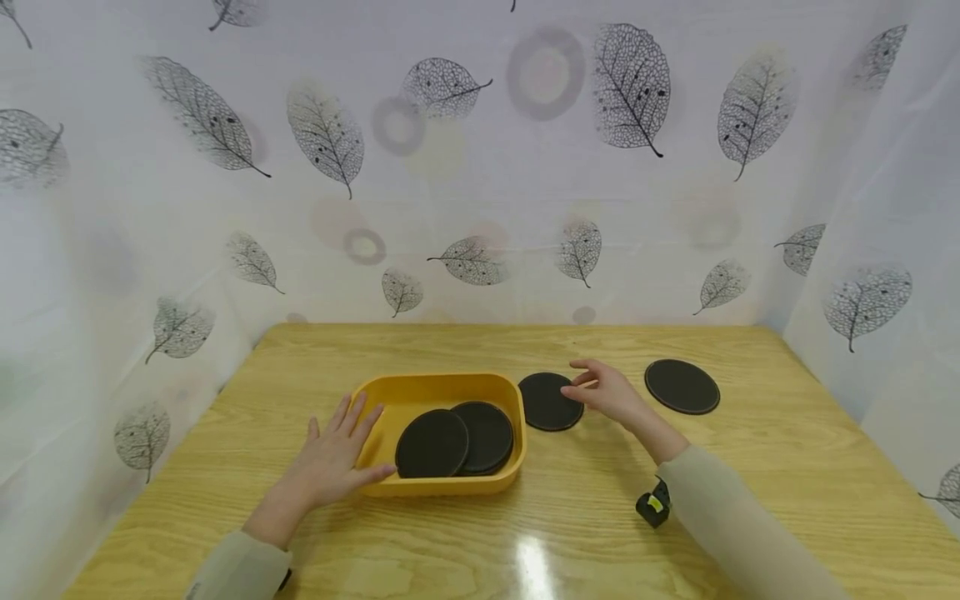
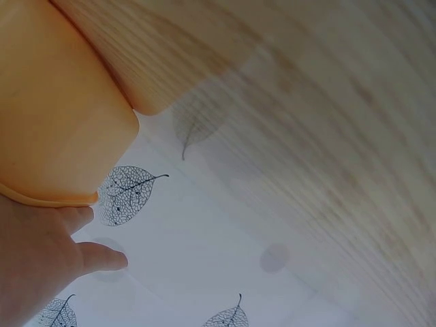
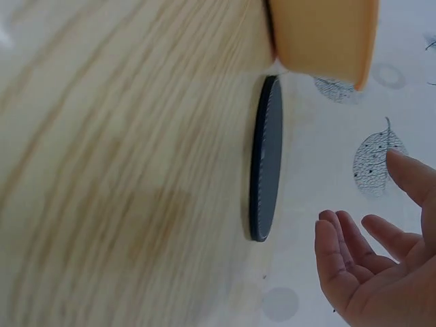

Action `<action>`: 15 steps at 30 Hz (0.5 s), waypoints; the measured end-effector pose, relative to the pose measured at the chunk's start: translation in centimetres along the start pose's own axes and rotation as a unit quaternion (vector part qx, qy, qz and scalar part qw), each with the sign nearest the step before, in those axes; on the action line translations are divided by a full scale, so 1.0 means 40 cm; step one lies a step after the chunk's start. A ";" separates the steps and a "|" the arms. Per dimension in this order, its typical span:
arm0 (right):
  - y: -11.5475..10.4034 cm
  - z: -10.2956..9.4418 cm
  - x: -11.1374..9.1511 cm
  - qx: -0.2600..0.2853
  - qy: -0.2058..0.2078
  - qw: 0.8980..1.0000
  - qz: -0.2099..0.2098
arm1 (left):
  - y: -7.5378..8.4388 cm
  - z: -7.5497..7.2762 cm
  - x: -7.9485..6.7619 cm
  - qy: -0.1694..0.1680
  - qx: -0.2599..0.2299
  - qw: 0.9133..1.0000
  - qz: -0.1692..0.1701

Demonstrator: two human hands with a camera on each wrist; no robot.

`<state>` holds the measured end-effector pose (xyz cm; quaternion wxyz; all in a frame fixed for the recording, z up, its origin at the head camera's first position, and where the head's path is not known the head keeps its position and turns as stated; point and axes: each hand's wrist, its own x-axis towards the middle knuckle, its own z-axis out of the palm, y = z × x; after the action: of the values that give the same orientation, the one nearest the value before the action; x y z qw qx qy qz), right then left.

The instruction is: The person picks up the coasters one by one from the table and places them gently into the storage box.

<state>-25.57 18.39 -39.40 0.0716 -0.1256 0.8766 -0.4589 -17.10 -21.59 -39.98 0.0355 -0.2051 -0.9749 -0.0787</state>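
A yellow plastic box (image 1: 442,487) holds two round black coasters, the front coaster (image 1: 431,444) overlapping the rear coaster (image 1: 492,437). Over the box's left rim spreads my left hand (image 1: 326,462), its fingers straight and apart. Another black coaster (image 1: 547,405) lies flat on the table against the box's right side. Just above that coaster's right edge hovers my right hand (image 1: 611,398), fingers loosely bent with nothing between them; the right wrist view shows a gap between the fingers and the coaster (image 3: 267,160). A further coaster (image 1: 682,386) lies to the right, beyond the right hand.
Everything stands on a light wooden table (image 1: 450,550). A leaf-patterned white curtain (image 1: 480,183) closes off the back and both sides. A small black device (image 1: 653,505) with a yellow-green mark is at the right sleeve (image 1: 720,492).
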 end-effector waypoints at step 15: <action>0.041 0.022 0.077 -0.158 -0.033 0.987 0.003 | -0.002 0.006 0.001 -0.002 -0.001 1.000 -0.004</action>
<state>-28.56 17.74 -41.28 0.0814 -0.1474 0.9357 -0.3101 -17.18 -21.59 -40.20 0.0330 -0.2017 -0.9756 -0.0797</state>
